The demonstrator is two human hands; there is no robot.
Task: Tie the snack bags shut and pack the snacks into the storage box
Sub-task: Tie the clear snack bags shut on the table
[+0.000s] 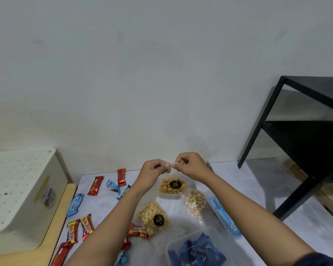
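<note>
Red "beng-beng" wrappers (73,231), "Pung Pung" sticker (175,184)

Black metal shelf frame (304,135) right; white perforated bin (17,191) left, on wooden surface (64,214).

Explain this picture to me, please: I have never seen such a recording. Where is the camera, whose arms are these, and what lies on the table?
There is no machine here. One camera sits on a person's head and looks forward and down, so both bare arms reach in from below. The left hand and right hand pinch a small clear strip between them above the table; what it is I cannot tell. Below lie three clear snack bags and scattered wrapped bars. A clear storage box near the bottom edge already holds blue packets.
</note>
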